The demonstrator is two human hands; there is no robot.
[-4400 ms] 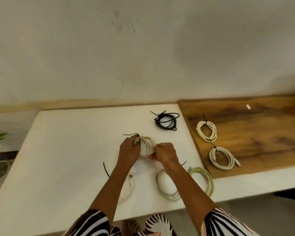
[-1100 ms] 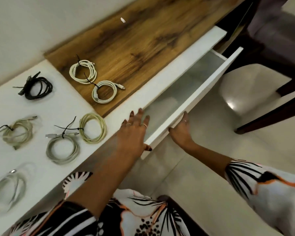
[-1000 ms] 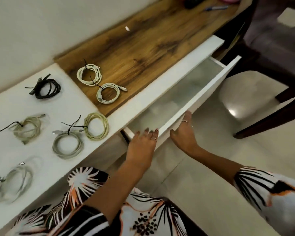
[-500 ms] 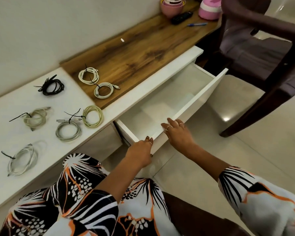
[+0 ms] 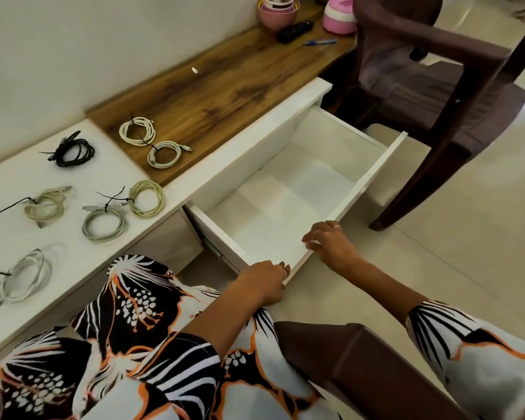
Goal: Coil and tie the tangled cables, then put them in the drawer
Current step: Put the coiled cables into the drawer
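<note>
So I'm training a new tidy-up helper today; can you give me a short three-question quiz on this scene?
1. How many tied cable coils lie on the desk?
2. True or false: a coil already lies in the drawer.
3. Which coil lies nearest the drawer? A) black coil B) yellowish coil C) clear coil

Key:
1. Seven: two on the wood top, five on the white top.
2. False; no coil shows in it. The left hand and right hand grip its front edge.
3. B
</note>
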